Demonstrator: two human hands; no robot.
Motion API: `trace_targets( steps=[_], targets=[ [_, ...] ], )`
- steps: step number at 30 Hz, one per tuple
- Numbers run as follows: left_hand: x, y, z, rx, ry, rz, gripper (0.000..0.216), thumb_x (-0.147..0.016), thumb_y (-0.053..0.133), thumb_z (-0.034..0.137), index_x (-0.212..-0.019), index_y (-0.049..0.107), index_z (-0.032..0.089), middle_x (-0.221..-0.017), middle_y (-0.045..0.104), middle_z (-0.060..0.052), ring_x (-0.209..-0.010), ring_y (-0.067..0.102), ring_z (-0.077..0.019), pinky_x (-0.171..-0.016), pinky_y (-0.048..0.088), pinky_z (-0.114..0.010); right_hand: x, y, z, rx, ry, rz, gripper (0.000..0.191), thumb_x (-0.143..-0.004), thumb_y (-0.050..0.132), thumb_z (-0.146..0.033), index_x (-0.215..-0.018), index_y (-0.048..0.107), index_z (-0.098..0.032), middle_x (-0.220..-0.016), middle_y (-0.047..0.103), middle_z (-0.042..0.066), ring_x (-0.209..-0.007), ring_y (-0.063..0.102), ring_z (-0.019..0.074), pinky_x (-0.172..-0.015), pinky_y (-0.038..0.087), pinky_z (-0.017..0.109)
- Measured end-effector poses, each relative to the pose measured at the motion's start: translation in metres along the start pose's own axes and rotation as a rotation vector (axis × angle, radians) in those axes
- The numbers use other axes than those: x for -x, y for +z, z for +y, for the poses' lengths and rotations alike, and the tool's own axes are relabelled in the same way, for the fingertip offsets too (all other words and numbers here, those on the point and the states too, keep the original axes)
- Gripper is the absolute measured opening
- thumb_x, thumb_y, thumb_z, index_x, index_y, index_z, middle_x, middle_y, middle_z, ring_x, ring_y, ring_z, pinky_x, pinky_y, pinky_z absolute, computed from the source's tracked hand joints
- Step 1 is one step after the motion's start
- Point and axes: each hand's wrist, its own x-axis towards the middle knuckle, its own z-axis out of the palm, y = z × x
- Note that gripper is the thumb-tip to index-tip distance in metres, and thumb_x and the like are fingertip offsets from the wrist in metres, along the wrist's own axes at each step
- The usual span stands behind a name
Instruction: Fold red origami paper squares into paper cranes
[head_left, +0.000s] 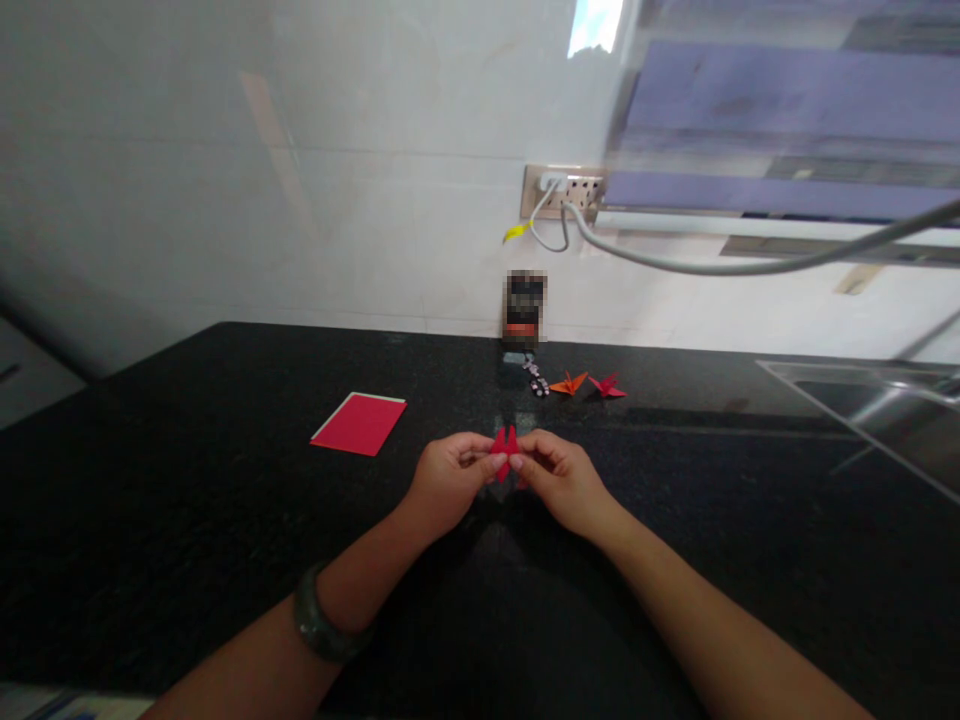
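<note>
Both of my hands meet above the black countertop (187, 500), pinching a small folded red paper piece (505, 448) between them. My left hand (448, 483) grips its left side with closed fingers; a dark bangle sits on that wrist. My right hand (561, 478) pinches the right side, fingers curled. Two pointed flaps of the paper stick up between my thumbs. The lower part of the paper is hidden by my fingers.
A stack of red paper sheets (359, 423) lies to the left. An orange folded crane (568, 384) and a red one (607, 386) sit farther back, near a small dark object (523, 306) by the wall. A steel sink (870, 410) is at right; cables hang from a wall socket (562, 192).
</note>
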Motion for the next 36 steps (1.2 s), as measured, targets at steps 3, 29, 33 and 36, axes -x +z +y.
trace_targets(
  steps=[3, 29, 33, 36],
  targets=[
    [0.0001, -0.0002, -0.0018, 0.013, 0.043, -0.010, 0.025, -0.063, 0.068, 0.024, -0.084, 0.064, 0.011, -0.077, 0.071, -0.007, -0.070, 0.066, -0.0170, -0.067, 0.051, -0.028, 0.0004, 0.0001, 0.0000, 0.036, -0.058, 0.036, 0.010, -0.079, 0.053, -0.023, -0.081, 0.062, -0.017, -0.070, 0.054, 0.000, -0.061, 0.051, 0.0106, -0.058, 0.042, 0.024],
    [0.0021, 0.0047, 0.0030, 0.137, 0.050, -0.066, 0.028, -0.062, 0.070, 0.023, -0.086, 0.063, 0.011, -0.087, 0.071, -0.009, -0.082, 0.066, -0.0195, -0.081, 0.050, -0.034, 0.0006, 0.0009, -0.0066, 0.017, -0.125, 0.104, 0.012, -0.075, 0.056, -0.017, -0.085, 0.061, -0.019, -0.079, 0.056, 0.002, -0.068, 0.052, 0.0118, -0.060, 0.043, 0.024],
    [0.0021, 0.0031, 0.0019, 0.105, 0.037, -0.059, 0.027, -0.062, 0.071, 0.025, -0.084, 0.064, 0.012, -0.084, 0.071, -0.008, -0.078, 0.066, -0.0194, -0.077, 0.051, -0.033, 0.0011, 0.0033, -0.0061, -0.058, -0.072, 0.093, 0.010, -0.073, 0.058, -0.020, -0.083, 0.061, -0.019, -0.076, 0.056, 0.002, -0.064, 0.051, 0.0114, -0.059, 0.043, 0.024],
    [0.0026, 0.0024, 0.0027, 0.087, 0.029, -0.011, 0.022, -0.061, 0.071, 0.025, -0.078, 0.065, 0.012, -0.079, 0.072, -0.007, -0.073, 0.066, -0.0188, -0.072, 0.052, -0.031, 0.0021, 0.0059, -0.0052, -0.113, -0.027, 0.075, 0.011, -0.074, 0.058, -0.022, -0.083, 0.060, -0.018, -0.072, 0.055, 0.001, -0.061, 0.049, 0.0111, -0.057, 0.042, 0.024]
  ],
)
